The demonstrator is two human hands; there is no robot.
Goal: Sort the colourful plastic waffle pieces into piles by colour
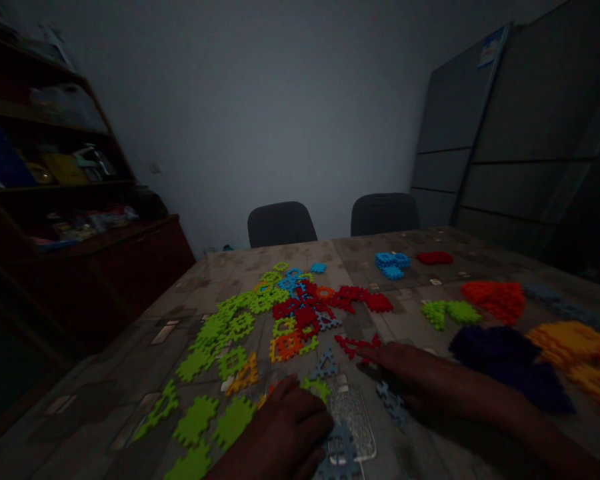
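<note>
Interlocking plastic waffle-block pieces lie spread over the patterned tabletop [150, 333], with a loose heap of green, red, blue and orange ones [290, 313] in the middle. My left hand [285, 427] rests curled at the near edge, over a grey-blue piece [337, 453] and next to a green piece [316, 388]. Whatever its fingers cover is hidden. My right hand [425, 380] stretches left, its fingertips at a red piece [356, 345]. Below it lies a grey-blue piece [393, 403].
Sorted piles stand to the right: blue [393, 265], red [434, 258], green [449, 313], orange-red [495, 300], dark purple [507, 367] and yellow-orange [575, 347]. Two dark chairs [280, 225] stand beyond the table. A wooden shelf unit [55, 160] stands on the left.
</note>
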